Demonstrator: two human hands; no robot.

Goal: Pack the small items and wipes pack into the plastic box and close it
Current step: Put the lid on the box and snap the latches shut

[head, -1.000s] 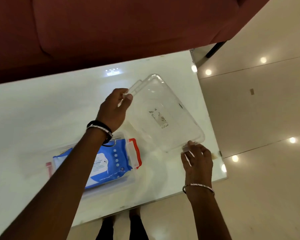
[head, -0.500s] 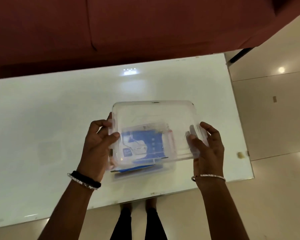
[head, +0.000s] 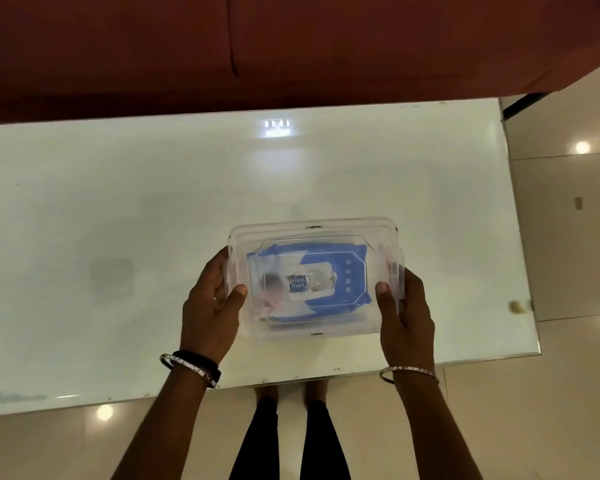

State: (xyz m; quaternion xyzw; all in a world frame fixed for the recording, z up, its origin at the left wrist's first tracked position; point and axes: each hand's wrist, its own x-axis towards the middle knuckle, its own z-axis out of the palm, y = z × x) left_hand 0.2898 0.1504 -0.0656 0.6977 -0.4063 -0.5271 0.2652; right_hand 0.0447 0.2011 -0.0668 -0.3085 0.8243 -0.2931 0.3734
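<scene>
A clear plastic box (head: 312, 336) sits on the white table near its front edge. Its clear lid (head: 312, 228) lies flat on top, lined up with the rim. Through the lid I see the blue and white wipes pack (head: 355, 271) filling most of the box. Small items beside it at the left end are blurred. My left hand (head: 210, 306) grips the box's left end with the thumb on the lid. My right hand (head: 404, 306) grips the right end the same way, over the red side latch (head: 394, 268).
The glossy white table (head: 118, 237) ends just in front of the box and at the right. A dark red sofa (head: 291, 46) stands behind the table. My legs (head: 288, 441) show below the front edge on a shiny beige floor.
The lid was off to the right of the box, held tilted. I brought it over the box and lowered it flat onto the rim. Both hands now hold the box's ends.
</scene>
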